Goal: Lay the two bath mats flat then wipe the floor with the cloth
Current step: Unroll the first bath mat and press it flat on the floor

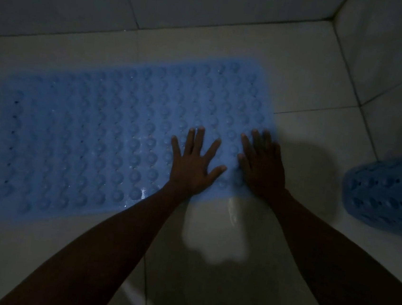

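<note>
my left hand (192, 162) and right hand (262, 167) lay spread flat on the blue mat (93, 128), which filled the floor ahead. bare tile (210, 240) was free beneath my arms; on the right the rolled mat (386, 191) (near the wall (390, 60)) blocked the way.

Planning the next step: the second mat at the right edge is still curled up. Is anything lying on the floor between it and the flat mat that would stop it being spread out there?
Nothing visible. The curled mat sits on bare floor tile, apart from the flat mat.
</note>
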